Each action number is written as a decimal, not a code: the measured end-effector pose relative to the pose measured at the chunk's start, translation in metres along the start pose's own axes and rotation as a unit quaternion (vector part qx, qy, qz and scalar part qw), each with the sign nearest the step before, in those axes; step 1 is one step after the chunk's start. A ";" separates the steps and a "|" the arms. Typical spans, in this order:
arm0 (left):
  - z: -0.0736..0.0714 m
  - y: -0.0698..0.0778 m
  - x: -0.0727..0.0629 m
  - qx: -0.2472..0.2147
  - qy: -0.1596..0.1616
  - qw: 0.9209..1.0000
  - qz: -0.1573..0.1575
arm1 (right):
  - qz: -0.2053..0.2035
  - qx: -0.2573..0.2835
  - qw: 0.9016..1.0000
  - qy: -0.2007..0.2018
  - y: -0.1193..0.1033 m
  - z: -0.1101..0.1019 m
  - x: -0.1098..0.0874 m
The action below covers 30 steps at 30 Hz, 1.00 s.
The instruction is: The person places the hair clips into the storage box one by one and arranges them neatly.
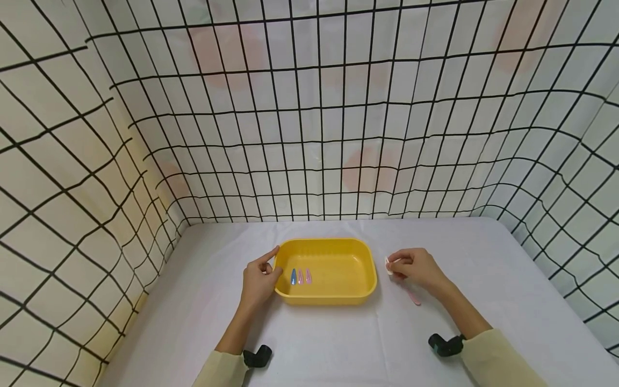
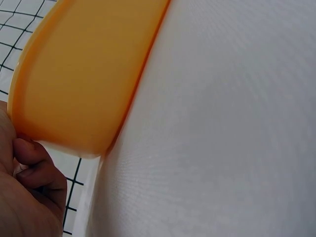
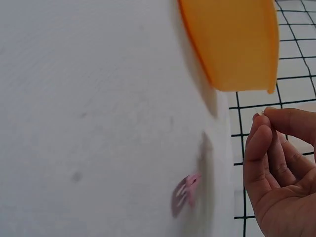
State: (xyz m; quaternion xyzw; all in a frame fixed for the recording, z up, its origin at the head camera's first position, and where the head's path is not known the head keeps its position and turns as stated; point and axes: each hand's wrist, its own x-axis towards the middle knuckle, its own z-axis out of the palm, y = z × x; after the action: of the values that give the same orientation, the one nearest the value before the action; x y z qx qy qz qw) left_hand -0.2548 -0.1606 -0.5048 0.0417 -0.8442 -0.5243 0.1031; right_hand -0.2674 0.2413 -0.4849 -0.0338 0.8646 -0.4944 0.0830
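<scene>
My left hand (image 1: pixel 258 282) grips the left rim of a yellow tray (image 1: pixel 326 300), thumb over the edge; in the left wrist view its curled fingers (image 2: pixel 37 165) are against the tray's end wall. Inside the tray, a blue snap hair clip (image 1: pixel 293 276) and two pink snap hair clips (image 1: pixel 308 276) lie side by side near the left end. Right of the tray, my right hand (image 1: pixel 417 267) pinches a small white clip (image 1: pixel 388 264), mostly hidden by the fingers. A pink clip-like piece (image 1: pixel 415 298) lies on the cloth below that hand; its exact kind is unclear.
A white cloth (image 1: pixel 333 344) covers the table. Black wire grid panels (image 1: pixel 319 123) stand behind it and along both sides. A black wrist camera (image 1: pixel 446 345) is on the right wrist and another black camera (image 1: pixel 258 357) on the left.
</scene>
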 end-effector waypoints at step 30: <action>-0.011 -0.008 0.008 0.003 -0.067 0.998 0.001 | -0.023 0.128 0.989 -0.072 -0.072 0.043 0.017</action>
State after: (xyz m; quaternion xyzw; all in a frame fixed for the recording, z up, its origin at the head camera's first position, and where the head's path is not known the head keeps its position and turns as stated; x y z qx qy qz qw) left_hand -0.2603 -0.1755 -0.5063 0.0060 -0.8509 -0.5232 0.0470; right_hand -0.2788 0.1658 -0.4457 -0.0782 0.7847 -0.5993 0.1376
